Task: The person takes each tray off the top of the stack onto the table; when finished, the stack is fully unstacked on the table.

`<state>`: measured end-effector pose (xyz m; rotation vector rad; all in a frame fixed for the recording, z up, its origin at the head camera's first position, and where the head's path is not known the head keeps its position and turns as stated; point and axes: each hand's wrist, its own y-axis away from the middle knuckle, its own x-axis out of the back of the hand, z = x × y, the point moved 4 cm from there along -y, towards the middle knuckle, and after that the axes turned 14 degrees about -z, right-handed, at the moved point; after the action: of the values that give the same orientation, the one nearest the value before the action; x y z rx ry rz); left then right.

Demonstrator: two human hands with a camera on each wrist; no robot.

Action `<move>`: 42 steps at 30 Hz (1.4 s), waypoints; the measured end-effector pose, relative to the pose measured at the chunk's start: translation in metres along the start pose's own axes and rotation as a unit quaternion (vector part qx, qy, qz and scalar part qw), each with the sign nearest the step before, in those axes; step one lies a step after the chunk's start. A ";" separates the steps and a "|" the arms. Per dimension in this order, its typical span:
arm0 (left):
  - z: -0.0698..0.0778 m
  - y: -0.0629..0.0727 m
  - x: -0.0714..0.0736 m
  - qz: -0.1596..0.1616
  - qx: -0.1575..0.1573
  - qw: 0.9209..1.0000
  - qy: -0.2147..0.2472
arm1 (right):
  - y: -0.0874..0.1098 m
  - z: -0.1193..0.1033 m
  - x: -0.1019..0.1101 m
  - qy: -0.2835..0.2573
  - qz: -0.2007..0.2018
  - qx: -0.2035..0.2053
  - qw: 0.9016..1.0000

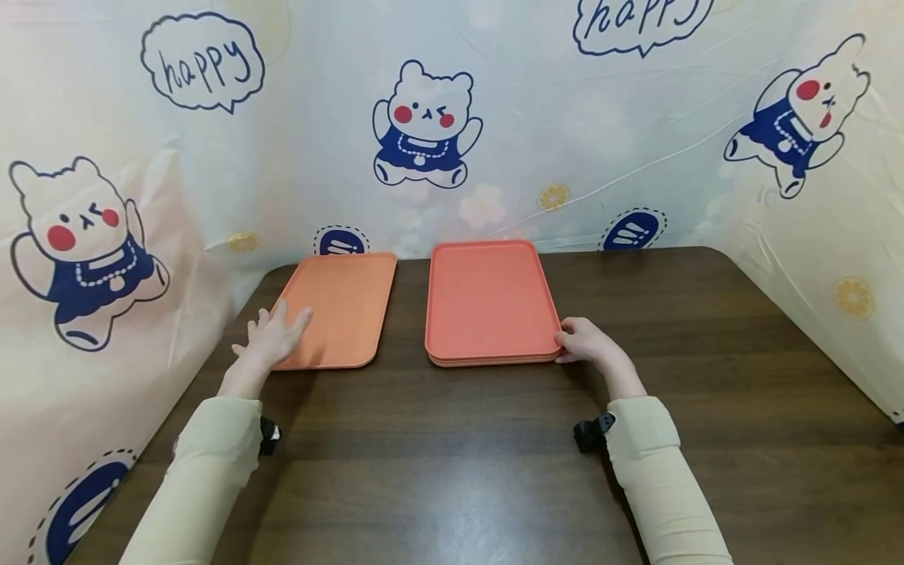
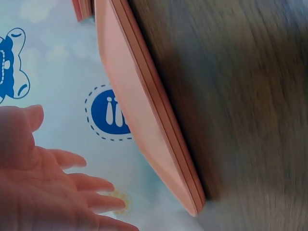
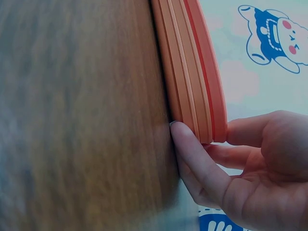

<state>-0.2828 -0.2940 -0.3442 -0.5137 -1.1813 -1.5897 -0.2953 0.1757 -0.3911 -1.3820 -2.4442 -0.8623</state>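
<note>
A stack of rectangular plastic trays (image 1: pixel 490 298), coral on top with orange ones beneath, lies on the table slightly right of centre. At its near right edge my right hand (image 1: pixel 586 341) grips the rim. In the right wrist view, the thumb meets the coral top tray (image 3: pixel 208 72) and a fingertip reaches low on the stack beside the table. To the left lie orange trays (image 1: pixel 342 310), whose layered edge shows in the left wrist view. My left hand (image 1: pixel 271 337) hovers by their left side with fingers spread, holding nothing.
The brown wooden table (image 1: pixel 452 439) carries both stacks near its back edge, with a narrow gap between them. A patterned cloth (image 1: pixel 523 141) with cartoon bears hangs behind the table and along its sides.
</note>
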 end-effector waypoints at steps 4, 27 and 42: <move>0.006 0.000 -0.001 0.004 -0.012 1.000 -0.009 | -0.001 -0.001 0.001 -0.002 0.005 0.003 1.000; 0.059 0.007 -0.026 -0.027 -0.047 0.998 -0.010 | -0.003 0.001 0.001 -0.006 -0.003 0.012 1.000; 0.082 0.006 -0.050 -0.034 -0.092 0.995 0.016 | -0.006 0.004 0.000 -0.012 -0.007 0.001 1.000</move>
<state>-0.2775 -0.1974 -0.3469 -0.5692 -1.0439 -1.7684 -0.2995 0.1761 -0.3968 -1.3828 -2.4747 -0.8503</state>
